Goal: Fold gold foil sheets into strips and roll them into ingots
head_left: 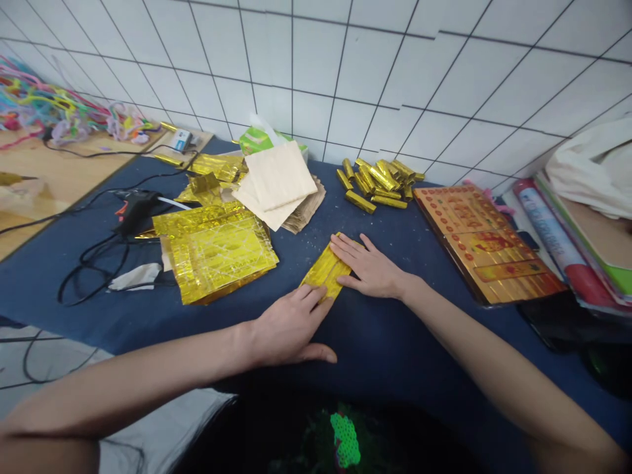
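A folded strip of gold foil paper lies slantwise on the dark blue cloth in front of me. My left hand rests with its fingertips on the strip's near end, thumb stretched out to the side. Flat on the far end lies my right hand, its fingers extended over the foil. Left of the strip is a stack of gold foil sheets. Several rolled gold paper tubes are heaped beyond my hands, near the wall.
Beige paper squares are piled near a green tissue pack. A black glue gun with its cable lies at left. An orange-gold printed packet is on the right. Colourful pipe cleaners cover the wooden surface at far left.
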